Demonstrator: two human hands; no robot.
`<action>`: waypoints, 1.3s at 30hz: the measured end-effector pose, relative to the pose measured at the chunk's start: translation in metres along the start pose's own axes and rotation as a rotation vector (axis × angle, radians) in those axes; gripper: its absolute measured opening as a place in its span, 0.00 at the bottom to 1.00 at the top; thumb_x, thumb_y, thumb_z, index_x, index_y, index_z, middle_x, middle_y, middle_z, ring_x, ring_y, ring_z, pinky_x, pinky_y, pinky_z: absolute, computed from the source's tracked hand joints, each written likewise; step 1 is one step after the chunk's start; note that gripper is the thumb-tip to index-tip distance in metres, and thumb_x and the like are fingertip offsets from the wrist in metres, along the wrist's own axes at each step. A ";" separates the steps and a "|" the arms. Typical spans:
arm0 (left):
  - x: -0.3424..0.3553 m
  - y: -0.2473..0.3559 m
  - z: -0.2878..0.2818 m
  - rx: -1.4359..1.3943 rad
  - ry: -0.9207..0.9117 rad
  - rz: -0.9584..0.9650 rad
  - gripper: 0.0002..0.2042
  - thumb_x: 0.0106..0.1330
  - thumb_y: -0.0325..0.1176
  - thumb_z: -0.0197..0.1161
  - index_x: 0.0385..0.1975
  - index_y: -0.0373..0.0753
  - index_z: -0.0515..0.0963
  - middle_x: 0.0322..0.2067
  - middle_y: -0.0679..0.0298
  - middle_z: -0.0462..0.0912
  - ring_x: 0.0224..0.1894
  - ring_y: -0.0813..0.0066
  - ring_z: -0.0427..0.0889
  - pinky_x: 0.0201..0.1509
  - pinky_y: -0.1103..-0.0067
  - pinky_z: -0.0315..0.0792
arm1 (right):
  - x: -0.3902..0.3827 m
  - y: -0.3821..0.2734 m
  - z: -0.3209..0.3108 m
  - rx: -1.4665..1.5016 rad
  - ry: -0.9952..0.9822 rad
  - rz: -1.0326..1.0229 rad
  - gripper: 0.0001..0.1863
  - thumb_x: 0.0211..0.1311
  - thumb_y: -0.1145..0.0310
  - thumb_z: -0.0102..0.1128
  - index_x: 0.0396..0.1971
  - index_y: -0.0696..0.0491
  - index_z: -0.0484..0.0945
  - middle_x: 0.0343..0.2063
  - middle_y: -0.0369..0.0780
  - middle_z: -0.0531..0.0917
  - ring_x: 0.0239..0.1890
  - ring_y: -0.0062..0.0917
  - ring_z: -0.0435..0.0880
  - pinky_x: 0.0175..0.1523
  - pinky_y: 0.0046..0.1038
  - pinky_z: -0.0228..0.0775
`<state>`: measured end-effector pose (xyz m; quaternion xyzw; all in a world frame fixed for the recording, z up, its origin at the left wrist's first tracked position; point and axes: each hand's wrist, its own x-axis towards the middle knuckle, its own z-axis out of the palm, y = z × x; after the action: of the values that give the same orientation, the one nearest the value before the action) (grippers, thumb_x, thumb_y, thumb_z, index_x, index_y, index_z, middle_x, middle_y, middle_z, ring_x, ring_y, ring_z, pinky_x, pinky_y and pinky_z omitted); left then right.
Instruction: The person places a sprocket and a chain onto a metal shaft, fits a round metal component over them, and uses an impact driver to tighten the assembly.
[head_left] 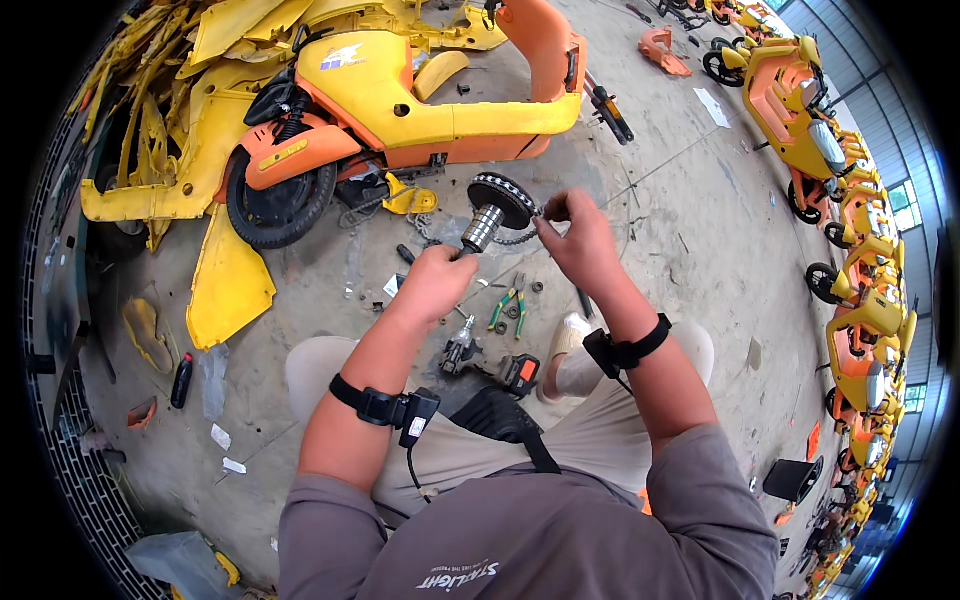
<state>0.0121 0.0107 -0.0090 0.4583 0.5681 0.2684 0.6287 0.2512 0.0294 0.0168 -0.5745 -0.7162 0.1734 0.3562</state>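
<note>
My left hand (438, 280) is closed around the lower end of a metal part: a ribbed silver cylinder (483, 228) topped by a dark toothed sprocket (503, 200). Held off the floor, the part tilts with its sprocket end away from me. A chain (517, 240) runs by the sprocket's right side. My right hand (580, 240) pinches at the sprocket's right edge, apparently on the chain; its fingertips partly hide the contact. Below the hands lie green-handled pliers (510, 305) and a cordless power tool (460, 345) with an orange-and-black battery (520, 374).
A yellow-and-orange scooter (440, 120) lies ahead, beside a heap of yellow body panels (200, 130). Loose chain, a yellow bracket (408, 198) and small rings are on the concrete floor. Scooters (795, 110) line the right side. A dark bottle (182, 380) lies left.
</note>
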 end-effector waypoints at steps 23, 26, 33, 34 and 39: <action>-0.026 -0.002 -0.002 0.643 0.166 0.301 0.13 0.61 0.39 0.69 0.31 0.34 0.85 0.24 0.50 0.82 0.27 0.50 0.83 0.34 0.65 0.74 | -0.050 0.054 0.023 0.869 -0.046 0.619 0.18 0.76 0.66 0.53 0.59 0.59 0.77 0.51 0.42 0.86 0.54 0.25 0.82 0.56 0.28 0.73; -0.036 0.012 0.008 0.749 0.200 0.277 0.11 0.60 0.34 0.71 0.36 0.32 0.85 0.25 0.53 0.84 0.27 0.63 0.83 0.35 0.71 0.74 | -0.051 0.055 0.012 0.910 -0.036 0.576 0.20 0.78 0.60 0.53 0.59 0.59 0.78 0.51 0.41 0.85 0.55 0.25 0.82 0.57 0.28 0.72; -0.035 0.009 0.016 0.843 0.312 0.389 0.11 0.55 0.33 0.72 0.37 0.37 0.87 0.29 0.52 0.86 0.33 0.55 0.86 0.39 0.69 0.77 | -0.049 0.047 -0.010 0.795 -0.166 0.462 0.22 0.81 0.57 0.50 0.61 0.57 0.79 0.56 0.40 0.83 0.60 0.27 0.79 0.62 0.31 0.71; -0.033 0.008 0.016 0.864 0.333 0.424 0.11 0.54 0.33 0.73 0.36 0.38 0.87 0.29 0.53 0.86 0.33 0.55 0.86 0.39 0.68 0.77 | -0.049 0.046 -0.012 0.786 -0.191 0.461 0.22 0.81 0.56 0.50 0.61 0.56 0.79 0.56 0.39 0.83 0.60 0.27 0.79 0.63 0.31 0.71; -0.029 0.004 0.018 0.878 0.417 0.604 0.09 0.47 0.26 0.73 0.29 0.39 0.85 0.29 0.60 0.86 0.35 0.57 0.85 0.38 0.67 0.77 | -0.051 0.041 -0.019 0.753 -0.263 0.445 0.24 0.79 0.54 0.54 0.62 0.56 0.78 0.58 0.41 0.83 0.61 0.28 0.78 0.67 0.31 0.68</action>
<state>0.0242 -0.0175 0.0065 0.7560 0.5819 0.2598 0.1494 0.2980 -0.0100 -0.0130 -0.5178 -0.5017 0.5656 0.4004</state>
